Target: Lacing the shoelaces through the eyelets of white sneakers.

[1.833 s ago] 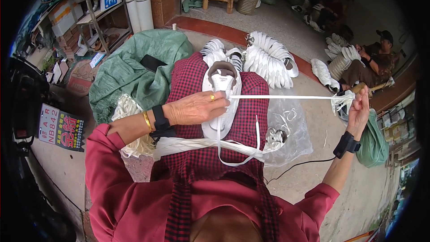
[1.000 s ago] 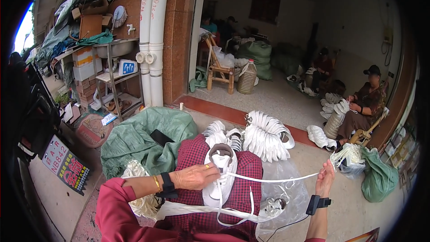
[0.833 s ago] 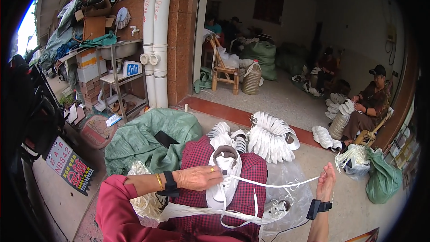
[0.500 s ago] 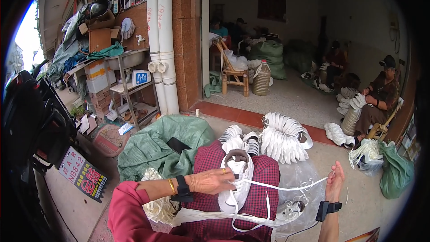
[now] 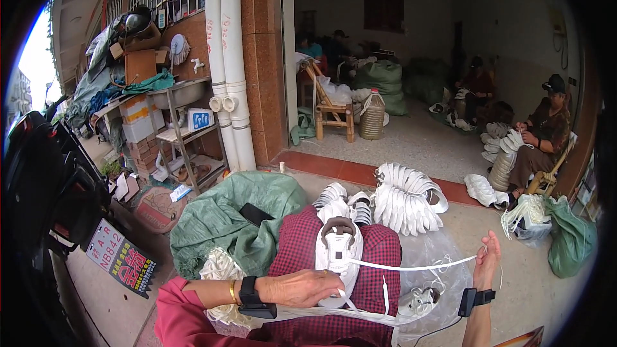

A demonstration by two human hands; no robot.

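A white shoe upper with a greyish-brown lining lies on the red-and-black checked cloth over my lap. From its eyelets a white shoelace runs taut to the right. My right hand, raised at the far end, pinches that lace with some fingers pointing up. Over the near part of the upper, my left hand has its fingertips closed on another stretch of the lace. The lace's loose tip rests on the cloth beside the upper. Strands of white laces lie across my lap.
Stacked white uppers stand beyond my knees. A green sack with a dark phone on it is at left, near a bundle of laces. Clear plastic lies at right. A person sits working in the doorway.
My left hand has moved down the upper toward me, from the eyelets to the lace at the near part. The hanging loop of lace has shrunk. My right hand keeps the lace taut.
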